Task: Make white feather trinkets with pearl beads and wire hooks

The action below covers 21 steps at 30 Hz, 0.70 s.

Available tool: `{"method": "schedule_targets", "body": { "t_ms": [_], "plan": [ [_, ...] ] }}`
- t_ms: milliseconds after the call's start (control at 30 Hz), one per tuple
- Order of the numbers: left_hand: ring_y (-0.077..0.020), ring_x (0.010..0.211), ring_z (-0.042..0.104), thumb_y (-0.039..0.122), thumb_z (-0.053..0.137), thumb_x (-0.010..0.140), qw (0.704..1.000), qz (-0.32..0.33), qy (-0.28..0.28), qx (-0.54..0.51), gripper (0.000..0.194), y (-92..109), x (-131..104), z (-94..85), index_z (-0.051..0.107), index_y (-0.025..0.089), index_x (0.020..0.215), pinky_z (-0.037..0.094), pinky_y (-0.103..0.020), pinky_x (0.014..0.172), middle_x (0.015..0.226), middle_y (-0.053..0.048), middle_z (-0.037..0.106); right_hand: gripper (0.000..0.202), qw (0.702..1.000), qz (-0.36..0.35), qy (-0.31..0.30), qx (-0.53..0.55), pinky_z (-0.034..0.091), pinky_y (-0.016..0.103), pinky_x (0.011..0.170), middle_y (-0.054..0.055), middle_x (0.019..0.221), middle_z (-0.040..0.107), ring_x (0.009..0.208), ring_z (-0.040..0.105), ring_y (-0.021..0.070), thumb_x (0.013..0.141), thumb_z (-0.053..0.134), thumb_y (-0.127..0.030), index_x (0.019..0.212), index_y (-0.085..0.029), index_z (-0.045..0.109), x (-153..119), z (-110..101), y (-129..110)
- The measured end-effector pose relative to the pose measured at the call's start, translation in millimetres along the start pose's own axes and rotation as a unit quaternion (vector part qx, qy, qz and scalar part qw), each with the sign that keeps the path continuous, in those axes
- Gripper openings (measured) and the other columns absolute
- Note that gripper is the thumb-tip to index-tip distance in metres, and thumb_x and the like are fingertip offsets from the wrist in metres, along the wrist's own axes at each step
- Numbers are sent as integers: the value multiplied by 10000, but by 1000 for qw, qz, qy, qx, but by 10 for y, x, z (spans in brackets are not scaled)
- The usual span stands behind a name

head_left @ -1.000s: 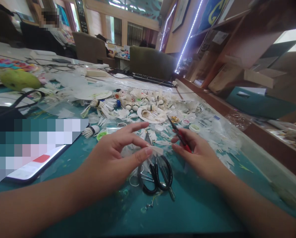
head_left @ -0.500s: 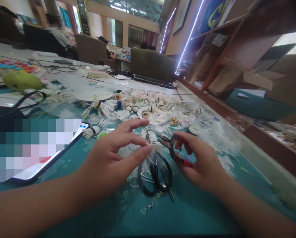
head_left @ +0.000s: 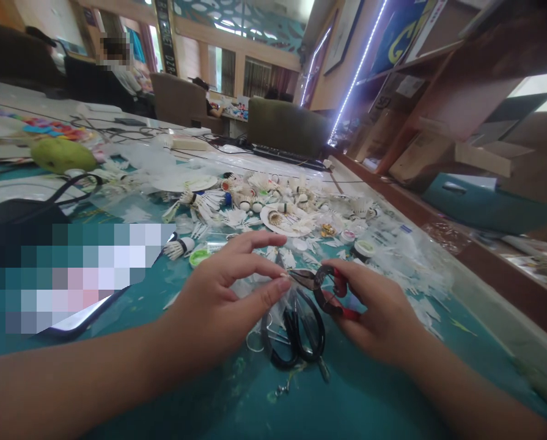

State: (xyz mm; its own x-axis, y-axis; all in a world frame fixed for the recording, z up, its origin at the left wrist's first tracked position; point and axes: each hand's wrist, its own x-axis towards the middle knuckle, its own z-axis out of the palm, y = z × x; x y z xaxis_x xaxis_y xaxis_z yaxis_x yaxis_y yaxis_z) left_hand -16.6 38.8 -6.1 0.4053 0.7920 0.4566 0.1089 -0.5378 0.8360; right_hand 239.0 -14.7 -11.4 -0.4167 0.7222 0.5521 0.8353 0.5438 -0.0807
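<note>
Thumb and index finger of my left hand (head_left: 236,287) pinch a small pale piece (head_left: 286,275), probably a bit of feather, mostly hidden by the fingertips. My right hand (head_left: 374,305) is wrapped round a pair of red-handled pliers (head_left: 321,287). The tips of the pliers' jaws are at the pale piece, right beside my left fingertips. Below them, black-handled scissors (head_left: 316,348) lie on the green mat (head_left: 337,403). A few small metal bits (head_left: 282,388) rest in front of the scissors.
Beyond my hands spreads a pile of shuttlecocks and white feather pieces (head_left: 273,195). A phone (head_left: 90,311) lies at left, with a green fruit (head_left: 62,154) behind it. A small round tub (head_left: 363,249) sits at right. People sit at desks in the background.
The pliers have moved left against the pale piece, and their jaws have come closer together. My left hand keeps its pinch. The whole view has shifted slightly.
</note>
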Motion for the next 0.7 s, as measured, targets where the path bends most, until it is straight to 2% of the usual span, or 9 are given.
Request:
{"method": "schedule_targets", "body": {
  "t_ms": [133, 233, 333, 467, 700],
  "plan": [
    [-277, 1297, 629, 280, 731, 903, 1000, 3, -4, -3, 90, 0, 15, 5, 803, 290, 851, 487, -471, 1112, 1306, -42, 710, 329, 1000, 7, -6, 8, 525, 306, 616, 62, 823, 673, 690, 678, 198, 958, 536, -193, 1273, -114, 586, 2, 8, -1],
    [-282, 1253, 656, 279, 728, 897, 1000, -2, -7, -6, 95, 6, 27, 5, 805, 268, 842, 565, -419, 998, 1254, -65, 728, 323, 1000, 11, -6, 8, 506, 291, 579, 58, 807, 670, 647, 651, 185, 956, 536, -186, 1263, -107, 598, 13, 8, -3],
    [-265, 1126, 714, 258, 737, 879, 1000, 2, -4, -17, 83, 12, 35, 11, 804, 256, 829, 601, -377, 890, 1138, -66, 763, 322, 1000, 11, -7, 3, 482, 282, 543, 51, 792, 671, 593, 612, 171, 947, 536, -180, 1253, -108, 607, 22, 6, 0],
    [-215, 949, 740, 222, 745, 864, 999, 24, -6, -33, 85, 15, 37, 27, 799, 269, 818, 591, -354, 887, 972, -25, 786, 316, 1000, 12, -14, 4, 506, 289, 576, 55, 796, 684, 624, 637, 179, 947, 532, -183, 1244, -117, 618, 22, 1, -2],
    [-234, 934, 739, 213, 727, 875, 999, 11, -19, -32, 106, 29, 39, 21, 802, 254, 813, 588, -363, 864, 938, -41, 799, 303, 1000, 1, -13, -3, 506, 268, 584, 35, 764, 706, 596, 656, 159, 962, 511, -143, 1248, -140, 611, 6, -1, -17]
  ]
}}
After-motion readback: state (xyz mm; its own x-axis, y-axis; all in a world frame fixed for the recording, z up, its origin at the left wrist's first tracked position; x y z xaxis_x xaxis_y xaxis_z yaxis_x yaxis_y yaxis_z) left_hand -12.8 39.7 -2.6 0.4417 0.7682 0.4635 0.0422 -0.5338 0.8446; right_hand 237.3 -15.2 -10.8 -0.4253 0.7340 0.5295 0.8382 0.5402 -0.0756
